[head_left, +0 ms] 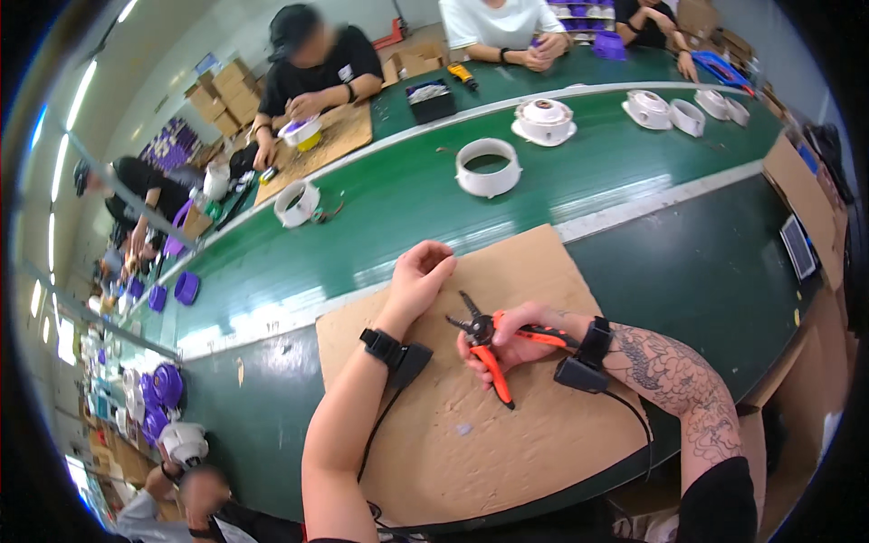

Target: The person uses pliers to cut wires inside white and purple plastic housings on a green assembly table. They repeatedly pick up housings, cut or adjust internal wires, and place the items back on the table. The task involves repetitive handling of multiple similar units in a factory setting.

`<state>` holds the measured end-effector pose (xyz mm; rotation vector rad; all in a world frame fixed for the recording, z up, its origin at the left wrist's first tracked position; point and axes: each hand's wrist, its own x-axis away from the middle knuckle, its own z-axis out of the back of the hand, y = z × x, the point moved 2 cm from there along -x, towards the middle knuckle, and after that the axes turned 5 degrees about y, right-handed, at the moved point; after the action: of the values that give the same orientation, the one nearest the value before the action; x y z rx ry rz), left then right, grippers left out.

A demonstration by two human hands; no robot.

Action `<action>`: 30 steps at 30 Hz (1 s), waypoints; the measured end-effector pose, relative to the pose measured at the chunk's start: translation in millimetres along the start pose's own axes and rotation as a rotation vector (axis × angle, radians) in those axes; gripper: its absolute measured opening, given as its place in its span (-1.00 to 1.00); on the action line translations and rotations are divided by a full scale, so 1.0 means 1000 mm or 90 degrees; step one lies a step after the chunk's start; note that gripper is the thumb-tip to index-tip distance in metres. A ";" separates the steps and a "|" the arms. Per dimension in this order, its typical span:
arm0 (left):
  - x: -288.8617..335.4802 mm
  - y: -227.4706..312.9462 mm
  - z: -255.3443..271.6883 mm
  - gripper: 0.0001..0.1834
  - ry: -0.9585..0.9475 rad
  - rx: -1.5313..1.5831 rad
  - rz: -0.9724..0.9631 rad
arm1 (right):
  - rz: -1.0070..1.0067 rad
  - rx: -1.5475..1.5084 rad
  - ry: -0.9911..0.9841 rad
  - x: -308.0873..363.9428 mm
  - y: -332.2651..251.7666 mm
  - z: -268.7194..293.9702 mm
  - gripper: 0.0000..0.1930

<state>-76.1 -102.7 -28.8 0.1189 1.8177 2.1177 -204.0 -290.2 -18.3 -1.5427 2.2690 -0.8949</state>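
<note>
The pliers (pixel 481 332), orange-handled and dark-jawed, were held in the right hand (pixel 513 342) above the cardboard sheet (pixel 425 480); whether the sheet was touched by them could not be told. The jaws stood apart, with nothing seen between them, and the tips were directed up and leftward, near the left hand (pixel 423 274). One handle was crossed by the right thumb close to the pivot, while the other was wrapped by the fingers; the handles were splayed.

The left hand was loosely curled over the far edge of the sheet, thumb close to the fingertips. Its inside was hidden, so whether anything was pinched could not be told.

Technique: a grip set farther back along the handles was judged better, since more leverage would be gained and skin would be kept off the pivot. The left fingers were best kept out of line with the tips before any squeeze. An even closing, with the wrist held straight, was considered advisable.

A white ring (pixel 489 186) and a wired white ring (pixel 299 218) lay on the green belt (pixel 389 213), well apart from the pliers.
</note>
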 end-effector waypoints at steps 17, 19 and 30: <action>-0.239 0.113 -0.142 -0.44 -0.292 -0.611 -0.073 | 0.016 -0.092 0.037 0.001 0.009 0.012 -0.81; -0.253 0.093 -0.178 -0.39 -0.280 -0.632 -0.063 | 0.243 0.043 -0.062 0.003 0.016 0.036 -0.78; -0.299 0.004 -0.165 -0.35 -0.123 -0.701 -0.102 | 0.147 -0.017 0.074 0.024 0.005 0.000 -0.66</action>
<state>155.9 -352.0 -5.6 -0.0946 0.3720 2.5376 -217.4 -310.6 -18.0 -1.2351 2.4866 -0.9140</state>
